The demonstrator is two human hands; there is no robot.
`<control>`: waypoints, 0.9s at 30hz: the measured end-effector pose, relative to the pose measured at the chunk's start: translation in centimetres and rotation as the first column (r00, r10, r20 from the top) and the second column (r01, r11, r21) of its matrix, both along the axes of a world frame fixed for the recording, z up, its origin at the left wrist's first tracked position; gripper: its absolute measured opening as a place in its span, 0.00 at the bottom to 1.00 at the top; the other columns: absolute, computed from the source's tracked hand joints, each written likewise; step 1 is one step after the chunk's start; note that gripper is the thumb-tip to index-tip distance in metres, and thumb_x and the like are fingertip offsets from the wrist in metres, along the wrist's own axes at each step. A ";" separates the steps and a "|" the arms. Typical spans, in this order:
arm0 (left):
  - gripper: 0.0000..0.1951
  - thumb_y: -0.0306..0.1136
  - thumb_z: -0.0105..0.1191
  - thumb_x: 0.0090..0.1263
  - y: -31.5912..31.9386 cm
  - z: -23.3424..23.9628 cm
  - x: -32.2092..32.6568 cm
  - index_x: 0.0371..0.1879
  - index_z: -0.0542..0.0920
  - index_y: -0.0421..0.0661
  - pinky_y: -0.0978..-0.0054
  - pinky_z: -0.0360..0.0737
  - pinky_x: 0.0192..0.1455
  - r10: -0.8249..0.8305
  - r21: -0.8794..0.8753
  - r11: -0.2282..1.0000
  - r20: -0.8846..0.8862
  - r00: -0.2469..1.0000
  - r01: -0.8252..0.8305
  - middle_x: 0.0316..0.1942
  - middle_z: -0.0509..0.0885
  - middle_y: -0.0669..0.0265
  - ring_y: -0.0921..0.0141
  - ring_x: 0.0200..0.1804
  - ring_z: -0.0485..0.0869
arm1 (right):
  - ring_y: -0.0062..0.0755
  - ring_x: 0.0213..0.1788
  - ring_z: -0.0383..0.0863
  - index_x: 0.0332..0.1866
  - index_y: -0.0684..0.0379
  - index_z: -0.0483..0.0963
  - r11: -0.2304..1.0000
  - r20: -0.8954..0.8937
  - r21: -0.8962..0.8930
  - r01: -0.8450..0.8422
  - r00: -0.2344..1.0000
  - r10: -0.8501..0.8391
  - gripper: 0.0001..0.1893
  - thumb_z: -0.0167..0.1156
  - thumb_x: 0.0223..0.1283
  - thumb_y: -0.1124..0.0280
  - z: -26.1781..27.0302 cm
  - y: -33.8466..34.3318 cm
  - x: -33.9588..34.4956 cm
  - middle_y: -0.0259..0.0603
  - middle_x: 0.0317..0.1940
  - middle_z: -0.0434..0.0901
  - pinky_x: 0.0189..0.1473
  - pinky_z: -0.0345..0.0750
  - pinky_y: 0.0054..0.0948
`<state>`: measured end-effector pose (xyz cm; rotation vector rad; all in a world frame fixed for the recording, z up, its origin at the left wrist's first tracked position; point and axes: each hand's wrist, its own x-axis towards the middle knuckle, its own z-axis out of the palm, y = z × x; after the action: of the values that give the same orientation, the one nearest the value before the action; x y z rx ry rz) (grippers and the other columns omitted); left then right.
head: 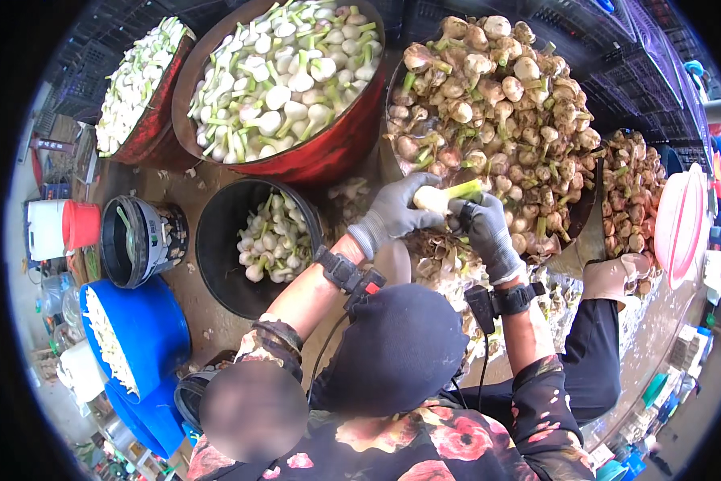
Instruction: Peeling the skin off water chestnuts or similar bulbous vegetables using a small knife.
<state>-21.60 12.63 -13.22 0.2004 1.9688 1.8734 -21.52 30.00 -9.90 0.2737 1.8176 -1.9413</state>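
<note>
My left hand, in a grey glove, grips a pale garlic bulb whose short green stem points right. At the stem side is my right hand, also gloved, with curled fingers around a small dark tool, mostly hidden. Both hands are at the near edge of a large tub heaped with brown, unpeeled garlic bulbs. Garlic skins lie heaped below the hands. To the left, a black bucket contains pale garlic bulbs.
Two red tubs of white garlic stand at the upper left. Blue barrels and a small paint bucket are at the left. More brown garlic and a pink basin are at the right. Black crates stand behind.
</note>
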 end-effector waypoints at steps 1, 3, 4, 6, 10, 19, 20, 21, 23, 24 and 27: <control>0.28 0.44 0.59 0.52 -0.2 -0.4 -0.1 0.49 0.69 0.41 0.76 0.68 0.54 0.000 0.184 0.983 0.144 0.990 -0.027 0.45 0.74 0.63 0.74 0.48 0.72 | 0.13 0.19 0.67 0.34 0.65 0.74 1.000 0.001 0.000 -0.002 1.000 0.002 0.06 0.54 0.50 0.78 -0.2 -0.2 0.1 0.30 0.21 0.74 0.21 0.65 0.13; 0.26 0.48 0.53 0.57 -0.6 -1.9 -0.2 0.49 0.68 0.42 0.78 0.69 0.51 0.018 0.336 0.940 0.114 0.993 -0.055 0.44 0.74 0.64 0.75 0.48 0.72 | 0.13 0.17 0.68 0.32 0.64 0.74 0.993 0.054 -0.013 0.120 0.991 -0.120 0.04 0.53 0.52 0.77 -0.9 -0.8 0.5 0.30 0.19 0.74 0.20 0.65 0.13; 0.26 0.49 0.51 0.59 -0.4 -1.9 -0.3 0.50 0.67 0.41 0.79 0.69 0.50 -0.046 0.513 0.839 0.396 0.917 -0.179 0.44 0.74 0.64 0.76 0.48 0.72 | 0.15 0.21 0.72 0.35 0.64 0.74 0.994 -0.023 0.066 0.087 0.996 -0.086 0.06 0.53 0.51 0.80 -1.9 -0.2 0.4 0.32 0.24 0.77 0.24 0.69 0.14; 0.26 0.47 0.50 0.61 -0.3 -1.3 -0.3 0.50 0.66 0.39 0.81 0.69 0.50 -0.131 0.576 0.774 0.552 0.823 -0.262 0.43 0.74 0.64 0.75 0.48 0.72 | 0.16 0.25 0.73 0.36 0.64 0.74 0.991 -0.172 0.093 0.097 0.982 -0.080 0.07 0.54 0.51 0.80 -3.1 -0.1 0.6 0.32 0.26 0.77 0.28 0.70 0.15; 0.25 0.50 0.45 0.63 0.2 -1.6 -0.7 0.48 0.70 0.39 0.81 0.69 0.48 0.161 0.166 0.973 0.023 0.987 -0.162 0.39 0.76 0.68 0.77 0.42 0.73 | 0.19 0.35 0.74 0.39 0.63 0.74 0.988 -0.320 0.153 0.017 0.947 0.033 0.10 0.55 0.49 0.81 -2.4 -0.5 0.5 0.31 0.32 0.78 0.41 0.70 0.19; 0.23 0.54 0.47 0.60 -1.1 -1.8 -1.3 0.40 0.74 0.43 0.83 0.71 0.44 0.262 0.110 0.952 0.190 0.946 -0.286 0.35 0.77 0.71 0.80 0.39 0.74 | 0.18 0.31 0.73 0.34 0.65 0.74 0.922 -0.713 0.385 0.025 0.643 0.280 0.08 0.49 0.50 0.81 -1.8 0.3 0.9 0.32 0.29 0.78 0.33 0.70 0.18; 0.22 0.52 0.50 0.59 -1.3 -1.5 -1.3 0.38 0.75 0.43 0.83 0.71 0.42 0.301 0.067 0.951 0.036 0.953 -0.303 0.34 0.77 0.71 0.80 0.38 0.74 | 0.17 0.31 0.72 0.34 0.65 0.74 0.924 -0.569 0.382 -0.020 0.782 0.252 0.08 0.50 0.50 0.80 -1.5 0.2 0.9 0.32 0.28 0.77 0.33 0.70 0.18; 0.21 0.50 0.54 0.57 -1.3 -0.9 -1.2 0.37 0.75 0.42 0.83 0.72 0.40 0.322 0.028 0.947 -0.118 0.939 -0.321 0.33 0.77 0.71 0.80 0.36 0.74 | 0.17 0.30 0.71 0.35 0.65 0.74 0.925 -0.400 0.377 -0.052 0.891 0.214 0.08 0.50 0.50 0.80 -0.8 -0.1 1.0 0.31 0.28 0.77 0.33 0.70 0.19; 0.18 0.39 0.61 0.51 -0.3 0.1 -1.2 0.36 0.76 0.43 0.81 0.72 0.37 0.175 -0.379 0.887 -0.255 0.951 -0.265 0.30 0.77 0.69 0.79 0.33 0.74 | 0.17 0.29 0.69 0.35 0.66 0.74 0.981 -0.126 0.192 -0.034 0.990 0.059 0.08 0.51 0.49 0.79 -1.1 -0.6 0.6 0.29 0.27 0.75 0.33 0.69 0.19; 0.17 0.37 0.62 0.49 -0.1 0.2 -1.2 0.37 0.76 0.43 0.81 0.73 0.36 0.153 -0.485 0.823 -0.312 0.938 -0.296 0.31 0.78 0.68 0.79 0.32 0.74 | 0.19 0.30 0.72 0.35 0.66 0.74 0.986 -0.180 0.163 -0.034 0.982 0.064 0.08 0.52 0.49 0.79 -1.0 -1.1 0.7 0.32 0.27 0.77 0.34 0.70 0.21; 0.16 0.32 0.62 0.49 -0.4 0.9 -1.4 0.37 0.77 0.43 0.80 0.73 0.35 0.145 -0.574 0.787 -0.181 0.973 -0.225 0.32 0.79 0.67 0.79 0.31 0.75 | 0.23 0.31 0.75 0.33 0.64 0.74 0.815 -0.600 0.578 -0.044 0.653 0.462 0.06 0.54 0.48 0.79 -1.2 0.0 0.6 0.35 0.28 0.78 0.36 0.72 0.21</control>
<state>-22.98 12.24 -12.35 -0.0674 2.6395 1.2667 -20.87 29.95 -11.07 -0.6933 2.6952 -1.3713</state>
